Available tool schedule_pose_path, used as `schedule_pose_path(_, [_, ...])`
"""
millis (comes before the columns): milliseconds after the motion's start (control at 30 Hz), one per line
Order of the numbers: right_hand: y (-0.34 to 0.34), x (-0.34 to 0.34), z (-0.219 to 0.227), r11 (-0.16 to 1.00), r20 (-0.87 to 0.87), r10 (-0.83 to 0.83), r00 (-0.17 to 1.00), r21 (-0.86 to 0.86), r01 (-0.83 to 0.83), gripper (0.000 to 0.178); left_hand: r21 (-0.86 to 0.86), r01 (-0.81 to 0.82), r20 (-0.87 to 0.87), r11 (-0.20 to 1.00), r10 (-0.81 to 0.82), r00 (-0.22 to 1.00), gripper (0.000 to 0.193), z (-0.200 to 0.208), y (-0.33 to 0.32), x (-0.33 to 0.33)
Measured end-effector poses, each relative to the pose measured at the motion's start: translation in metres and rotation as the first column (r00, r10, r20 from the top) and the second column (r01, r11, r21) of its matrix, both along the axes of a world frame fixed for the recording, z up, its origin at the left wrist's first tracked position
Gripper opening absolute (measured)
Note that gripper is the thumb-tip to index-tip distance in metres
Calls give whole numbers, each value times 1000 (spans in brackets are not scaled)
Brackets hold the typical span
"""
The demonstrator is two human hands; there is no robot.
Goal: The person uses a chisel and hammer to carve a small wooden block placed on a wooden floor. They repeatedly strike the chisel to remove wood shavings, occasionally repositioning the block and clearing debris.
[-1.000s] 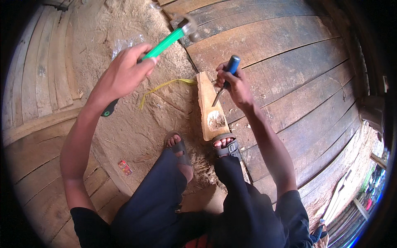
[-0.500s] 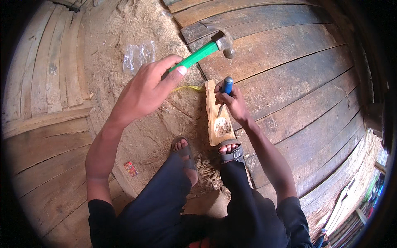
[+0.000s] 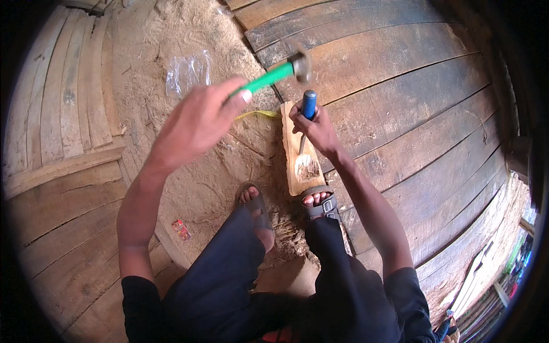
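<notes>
My left hand (image 3: 191,123) is closed round the green handle of a claw hammer (image 3: 273,76); its metal head, blurred by motion, hangs just up and left of the chisel's butt, apart from it. In my right hand (image 3: 321,130) a blue-handled chisel (image 3: 309,105) is gripped nearly upright, its blade pointing down. The blade's tip meets the far edge of a hollow cut in a pale wooden block (image 3: 293,182). Rough wood fibres and chips show inside the hollow. My sandalled right foot (image 3: 318,201) is against the block's near end.
Wide wooden planks (image 3: 400,108) fill the right side. Sandy, sawdust-covered ground (image 3: 148,74) lies at the left, bearing a clear plastic bag (image 3: 189,73) and a small red packet (image 3: 181,230). A yellow strip (image 3: 260,113) runs beside the block. More boards (image 3: 68,91) stand at far left.
The hammer has swung and its head now sits lower and further left in relation to its earlier tilt, claw turned. The chisel stands more upright, still in my right hand.
</notes>
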State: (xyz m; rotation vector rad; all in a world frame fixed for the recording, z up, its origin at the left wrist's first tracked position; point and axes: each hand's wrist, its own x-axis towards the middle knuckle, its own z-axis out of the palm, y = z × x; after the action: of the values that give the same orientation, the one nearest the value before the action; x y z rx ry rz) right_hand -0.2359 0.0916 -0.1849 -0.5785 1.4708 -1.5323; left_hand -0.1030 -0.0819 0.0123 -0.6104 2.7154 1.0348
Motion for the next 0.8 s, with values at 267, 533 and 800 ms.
schedule_pose_path(267, [-9, 1, -1, 994, -21, 12, 1000, 106, -10, 17, -58, -26, 30, 998, 27, 999, 36, -16, -7, -9])
schedule_pose_path(533, [-16, 1, 0, 998, -44, -2, 999, 59, 5, 19, 69, -185, -97, 980, 191, 977, 34, -21, -19, -9])
schedule_pose_path(800, [-18, 2, -2, 999, -57, -37, 998, 15, 38, 21, 154, -254, -118, 955, 273, 955, 35, -17, -18, -7])
